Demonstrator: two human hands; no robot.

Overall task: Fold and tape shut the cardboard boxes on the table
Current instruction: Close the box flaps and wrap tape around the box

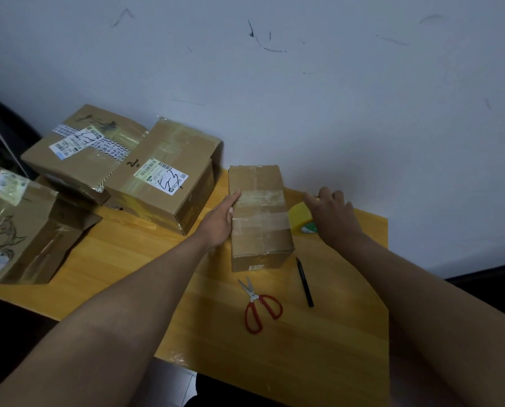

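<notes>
At the far left edge of the yellow wooden table (pixel 128 259), a brown cardboard box with ink drawings on it (pixel 25 227) lies with a flap hanging open. Behind it a wide brown box crossed with striped tape and white labels (pixel 81 151) leans on a taller brown box with a white shipping label (pixel 169 177). Near the middle stands a small oblong cardboard box (pixel 260 215), flaps closed and banded with clear tape. The left hand (pixel 220 221) lies flat against this box's left side, fingers straight. In front of the box lie red-handled scissors (pixel 260 306) and, just to their right, a black pen (pixel 304 282). Just right of the box sits a yellow roll of tape (pixel 299 215); the right hand (pixel 333 215) rests on it with fingers spread, and whether they grip the roll cannot be told.
</notes>
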